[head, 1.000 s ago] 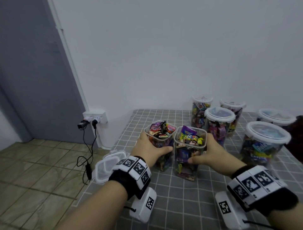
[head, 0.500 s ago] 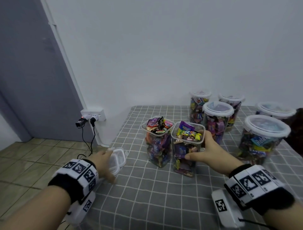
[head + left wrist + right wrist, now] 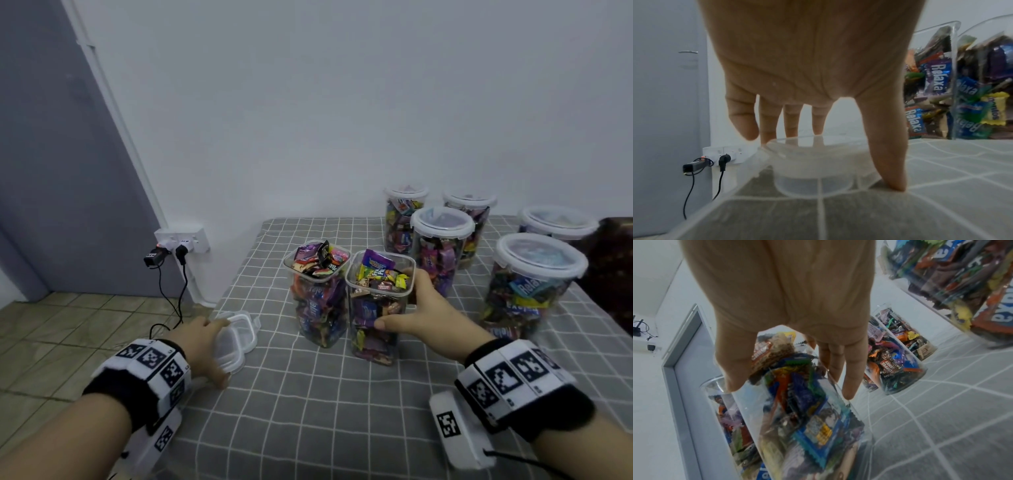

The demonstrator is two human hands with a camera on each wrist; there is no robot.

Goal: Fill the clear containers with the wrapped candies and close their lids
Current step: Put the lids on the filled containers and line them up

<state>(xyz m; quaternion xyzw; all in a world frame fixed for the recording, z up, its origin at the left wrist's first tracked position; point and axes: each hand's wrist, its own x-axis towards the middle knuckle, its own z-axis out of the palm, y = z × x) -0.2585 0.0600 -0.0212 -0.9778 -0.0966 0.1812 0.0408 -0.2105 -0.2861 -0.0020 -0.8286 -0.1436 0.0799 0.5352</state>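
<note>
Your right hand wraps the right square container, thumb on its near face and fingers round the far side, so the grip is clamped on that container; it stands upright on the grey checked tablecloth, lid off, wrapped candies heaped above the rim. Touching or just beside it, on its left, stands the left square container, also open and heaped full. Your left hand is well to the left of the right square container, at the table's left edge, spread over the 2 stacked clear lids: fingertips on the top of the upper lid, thumb down on the cloth at its near side; fingers straight and apart, nothing gripped. Behind and to the right of the right square container stand 5 round containers, all filled and lidded, the nearest one to its right. Far left of it, a wall socket with 2 plugs and black cables, beside a grey door.
</note>
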